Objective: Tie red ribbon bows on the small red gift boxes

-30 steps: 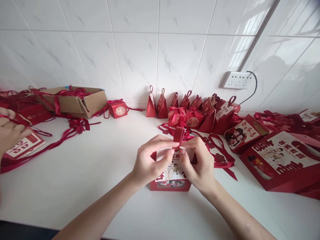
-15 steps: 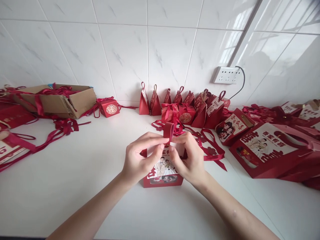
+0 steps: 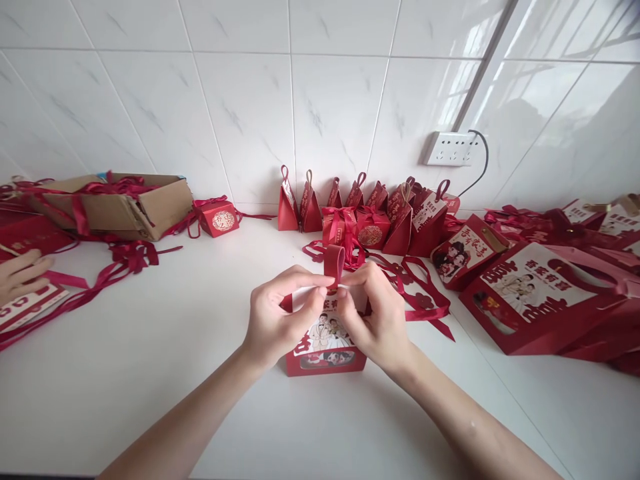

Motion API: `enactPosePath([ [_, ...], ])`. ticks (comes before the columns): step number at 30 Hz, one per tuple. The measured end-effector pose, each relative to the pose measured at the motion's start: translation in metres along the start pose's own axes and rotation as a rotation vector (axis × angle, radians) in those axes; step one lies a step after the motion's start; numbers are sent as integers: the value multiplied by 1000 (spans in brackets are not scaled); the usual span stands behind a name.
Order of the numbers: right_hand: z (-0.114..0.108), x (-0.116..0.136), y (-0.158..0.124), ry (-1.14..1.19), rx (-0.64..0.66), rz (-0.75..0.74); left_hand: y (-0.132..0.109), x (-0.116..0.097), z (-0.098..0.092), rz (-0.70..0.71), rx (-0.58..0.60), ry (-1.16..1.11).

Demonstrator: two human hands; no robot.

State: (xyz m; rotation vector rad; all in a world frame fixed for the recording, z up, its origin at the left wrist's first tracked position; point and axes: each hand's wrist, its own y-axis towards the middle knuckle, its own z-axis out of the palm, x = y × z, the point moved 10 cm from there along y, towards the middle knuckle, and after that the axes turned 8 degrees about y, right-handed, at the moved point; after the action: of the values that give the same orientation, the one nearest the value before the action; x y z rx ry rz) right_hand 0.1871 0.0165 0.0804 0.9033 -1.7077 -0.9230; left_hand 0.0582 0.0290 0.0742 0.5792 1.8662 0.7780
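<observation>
A red wedding gift box (image 3: 327, 337) stands upright on the white table in front of me, with a printed couple on its white panel and an oval window below. From its top rises a dark red strap loop (image 3: 333, 262). My left hand (image 3: 280, 313) pinches the top edge at the left foot of this loop, thumb and index finger closed. My right hand (image 3: 377, 317) does the same from the right side. Both thumbs press on the front of the box top, and the fingertips nearly meet under the loop. Fingers partly hide the upper panel.
Several small red boxes (image 3: 373, 230) line the tiled wall, with red ribbons (image 3: 425, 310) before them. Larger red boxes (image 3: 530, 300) lie at right. A cardboard box (image 3: 150, 207) of ribbon stands at left. Another person's hand (image 3: 20, 277) is at the left edge. A power socket (image 3: 450, 148) is on the wall.
Another person's hand has come further into view at the left edge, over a white and red box. My own hands stay at the box top with hardly any movement.
</observation>
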Motion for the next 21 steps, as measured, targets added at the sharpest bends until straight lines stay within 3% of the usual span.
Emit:
enactPosePath([
  [16,-3,-4,-10,-3,-56,-46,-3,-3,0,79,-17,-2],
  [21,0,-2,-10,-27,-22,-60,-4,-4,-1,98,-33,39],
])
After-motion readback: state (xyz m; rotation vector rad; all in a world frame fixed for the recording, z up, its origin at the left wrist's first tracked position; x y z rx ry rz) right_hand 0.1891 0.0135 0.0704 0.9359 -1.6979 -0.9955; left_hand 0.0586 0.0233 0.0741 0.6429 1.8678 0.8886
